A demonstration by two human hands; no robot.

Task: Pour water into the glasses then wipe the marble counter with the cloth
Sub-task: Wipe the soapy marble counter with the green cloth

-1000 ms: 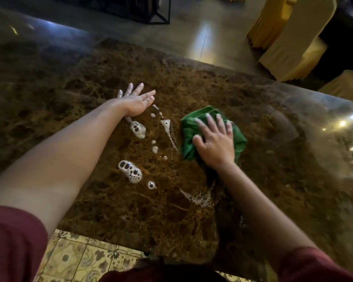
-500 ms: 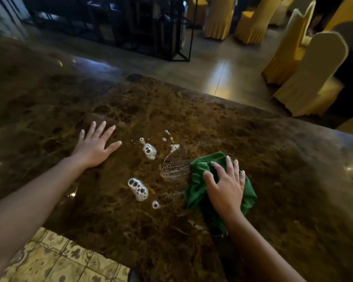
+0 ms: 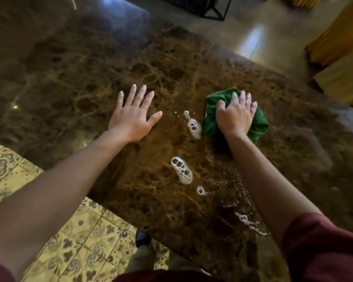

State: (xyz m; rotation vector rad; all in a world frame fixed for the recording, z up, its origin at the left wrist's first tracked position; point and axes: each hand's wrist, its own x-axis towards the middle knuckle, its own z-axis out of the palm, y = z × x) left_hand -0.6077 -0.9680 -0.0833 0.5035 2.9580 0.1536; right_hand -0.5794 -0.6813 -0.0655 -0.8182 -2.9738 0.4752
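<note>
A brown marble counter [image 3: 73, 78] fills most of the view. My right hand [image 3: 235, 117] presses down on a bunched green cloth [image 3: 260, 123], fingers curled over its top. My left hand [image 3: 131, 117] lies flat on the marble to the left, fingers spread, holding nothing. Between the hands sit foamy white patches: one [image 3: 194, 126] touching the cloth's left edge, a larger one [image 3: 181, 173] nearer me, and a small one [image 3: 200, 190]. A wet streak [image 3: 234, 190] runs under my right forearm, with a foam smear [image 3: 250, 223] by the near edge. No glasses are in view.
Patterned yellow floor tiles [image 3: 80, 231] lie below the counter's near edge at the left. Chairs with yellow covers [image 3: 342, 53] stand beyond the far right corner. A black metal frame [image 3: 214, 11] stands on the shiny floor past the far edge.
My right hand slid the cloth away from me and to the right of the foam, leaving a wet streak. My left hand went from raised to flat on the marble.
</note>
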